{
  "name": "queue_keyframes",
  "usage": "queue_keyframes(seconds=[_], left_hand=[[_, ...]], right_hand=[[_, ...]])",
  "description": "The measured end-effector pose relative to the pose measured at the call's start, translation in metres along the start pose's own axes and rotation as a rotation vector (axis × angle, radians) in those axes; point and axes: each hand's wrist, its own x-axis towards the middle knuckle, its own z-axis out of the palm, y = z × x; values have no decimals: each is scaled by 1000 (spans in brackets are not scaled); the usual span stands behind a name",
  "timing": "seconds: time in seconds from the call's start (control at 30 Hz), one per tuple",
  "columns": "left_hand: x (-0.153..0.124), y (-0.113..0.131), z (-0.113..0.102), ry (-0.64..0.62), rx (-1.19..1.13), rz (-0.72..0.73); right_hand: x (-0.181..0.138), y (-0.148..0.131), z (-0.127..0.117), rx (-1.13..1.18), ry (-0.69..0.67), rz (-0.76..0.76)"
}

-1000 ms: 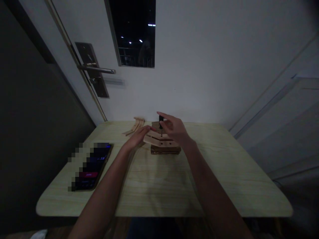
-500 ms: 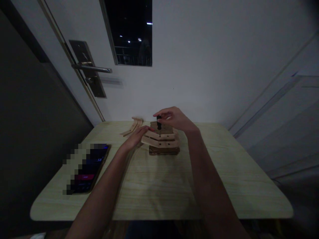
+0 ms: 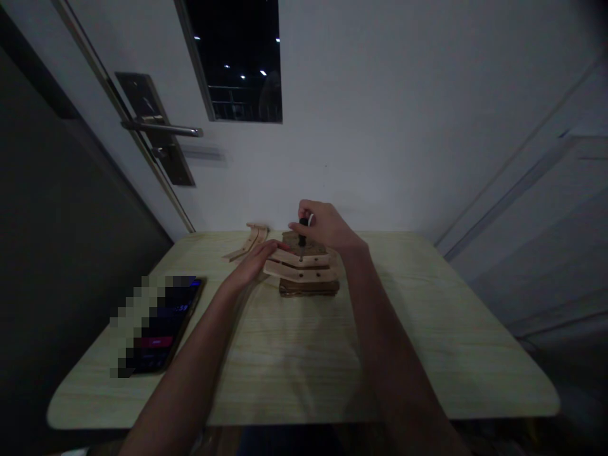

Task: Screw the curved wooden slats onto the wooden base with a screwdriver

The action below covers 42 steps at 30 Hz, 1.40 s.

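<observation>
My right hand (image 3: 327, 225) pinches the black handle of a screwdriver (image 3: 303, 241), which stands nearly upright. Its tip meets a dark hole or screw in the far strip of a bent, light wooden piece (image 3: 311, 276) made of two slatted strips. At the left end of that piece, my left hand (image 3: 256, 261) is closed on it, with some fingertips hidden behind the wood. Something red shows by the left fingertips, too small to name. Under the wooden piece lies a brown stack that looks like cardboard (image 3: 308, 290).
Another bent wooden piece (image 3: 254, 237) lies behind my left hand. A phone (image 3: 178, 326) with a lit screen rests on the left of the pale wood-grain table (image 3: 285, 361). Beyond the table's far edge stands a white door with a metal handle (image 3: 164, 128).
My right fingers have shifted and curled around the screwdriver handle, with the tip staying at the same spot on the wood. My left hand keeps its place. The view has shifted slightly.
</observation>
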Motion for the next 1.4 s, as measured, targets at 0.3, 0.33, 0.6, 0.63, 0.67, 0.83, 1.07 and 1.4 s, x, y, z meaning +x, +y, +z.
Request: queue_keyframes(seconds=[0.3,0.33,0.6,0.63,0.67,0.83,1.07,1.4], left_hand=[[0,1,0,-1,16,26],[0,1,1,1,14,30],[2,-3,0,-5,-6,9],[2,-3,0,-12,-13,5],[2,-4,0,-19,-22,2],[1,-2,0,-16,-21,-8],[0,3,1,-27,-24,2],[-1,5,1,-6,8,21]], right_hand=[[-3,-1,-11,148,-193,17],[-3,-1,-13,164,-195,45],[-5,-14,-15,152,-253,97],[-5,-17,-13,112,-228,103],[-4,-19,-11,82,-203,121],[-3,-21,-6,-138,-86,156],[-6,-19,-4,-305,-75,143],[-6,-23,-20,-43,-223,53]])
